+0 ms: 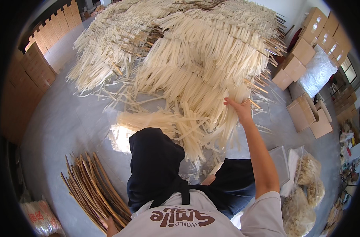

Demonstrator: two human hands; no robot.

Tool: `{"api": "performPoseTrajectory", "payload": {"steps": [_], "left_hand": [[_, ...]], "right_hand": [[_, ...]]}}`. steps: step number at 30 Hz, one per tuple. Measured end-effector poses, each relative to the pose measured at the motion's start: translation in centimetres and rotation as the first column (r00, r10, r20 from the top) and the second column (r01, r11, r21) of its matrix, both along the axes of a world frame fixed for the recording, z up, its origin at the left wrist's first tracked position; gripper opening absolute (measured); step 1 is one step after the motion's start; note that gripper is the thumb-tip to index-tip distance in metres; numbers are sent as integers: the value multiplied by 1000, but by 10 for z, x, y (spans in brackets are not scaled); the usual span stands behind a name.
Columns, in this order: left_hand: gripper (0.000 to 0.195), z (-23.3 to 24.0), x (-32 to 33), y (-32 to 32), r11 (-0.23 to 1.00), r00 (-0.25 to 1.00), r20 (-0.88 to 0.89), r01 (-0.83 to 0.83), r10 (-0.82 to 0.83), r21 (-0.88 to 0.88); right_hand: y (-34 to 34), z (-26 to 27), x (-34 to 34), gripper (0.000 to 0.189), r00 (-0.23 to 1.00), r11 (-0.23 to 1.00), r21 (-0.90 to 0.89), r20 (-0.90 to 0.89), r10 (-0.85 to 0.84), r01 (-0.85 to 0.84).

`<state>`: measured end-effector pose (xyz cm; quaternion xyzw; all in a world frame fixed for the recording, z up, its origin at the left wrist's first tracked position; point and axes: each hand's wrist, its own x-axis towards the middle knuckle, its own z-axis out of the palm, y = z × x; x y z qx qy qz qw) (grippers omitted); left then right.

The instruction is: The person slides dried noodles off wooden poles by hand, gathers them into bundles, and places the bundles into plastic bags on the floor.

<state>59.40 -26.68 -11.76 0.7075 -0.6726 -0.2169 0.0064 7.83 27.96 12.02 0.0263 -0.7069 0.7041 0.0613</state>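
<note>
A large heap of pale, flat dried strips [194, 56], hung in rows over thin wooden sticks, covers the floor before me. At the heap's near right edge, my right hand [240, 109] is closed on a bunch of these strips, close to some stick ends. My left hand [109, 225] is at the bottom left, touching a bundle of brown wooden sticks [92, 189] on the floor; its fingers are partly hidden, and its grip is unclear. Loose strips [150, 120] lie in a pile by my knee, partly over clear plastic.
Stacked cardboard boxes [28, 80] line the left side, and more boxes [294, 66] stand at the right. An open carton [302, 114] is below them. Clear bags of strips [307, 171] lie at my right beside a plastic bin lid or tray [279, 166]. A filled bag [42, 217] lies bottom left.
</note>
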Motion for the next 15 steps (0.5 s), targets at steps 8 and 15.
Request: {"api": "performPoseTrajectory", "payload": {"steps": [8, 15], "left_hand": [[74, 246, -331, 117, 365, -123, -684, 770, -719, -523], [75, 300, -442, 273, -258, -111, -990, 962, -88, -85]], "right_hand": [[-59, 64, 36, 31, 961, 964, -21, 72, 268, -267], [-115, 99, 48, 41, 903, 874, -246, -20, 429, -420]]}}
